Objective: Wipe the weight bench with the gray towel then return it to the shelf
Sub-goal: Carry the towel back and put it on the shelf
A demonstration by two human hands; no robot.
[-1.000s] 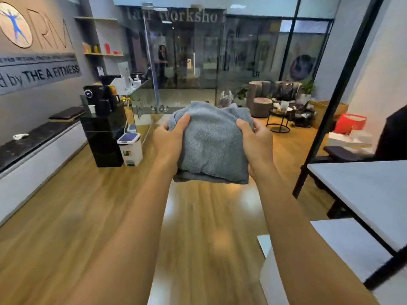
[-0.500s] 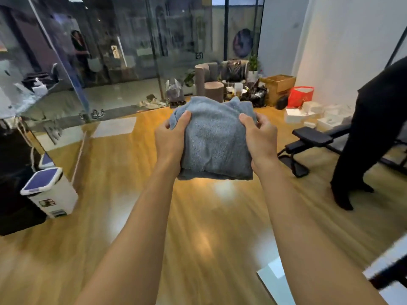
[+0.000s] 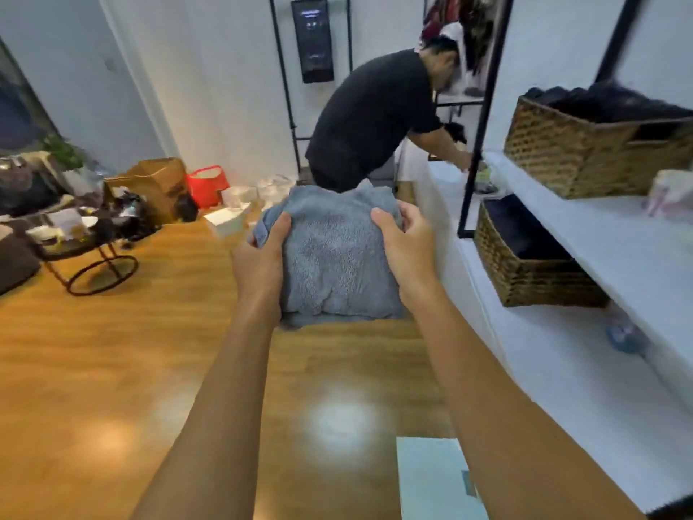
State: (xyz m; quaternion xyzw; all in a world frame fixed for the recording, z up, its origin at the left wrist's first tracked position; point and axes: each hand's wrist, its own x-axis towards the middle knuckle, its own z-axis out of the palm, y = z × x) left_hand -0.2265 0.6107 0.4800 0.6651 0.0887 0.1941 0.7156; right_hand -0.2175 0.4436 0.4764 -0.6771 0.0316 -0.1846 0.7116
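While both arms reached forward, the left hand [image 3: 258,264] and right hand [image 3: 407,253] gripped the folded towel [image 3: 337,257] by its sides, thumbs on top, fingers curled beneath. It hung above the floor [image 3: 112,369]. At three o'clock stood the shelf [image 3: 618,257] with baskets [image 3: 525,268].

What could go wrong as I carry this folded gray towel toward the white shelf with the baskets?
The person in black bends over the white shelf just ahead, so you could bump them. Wicker baskets already fill much of the shelves, leaving little room. The gray towel, pinched only by its sides between left hand and right hand, may unfold.
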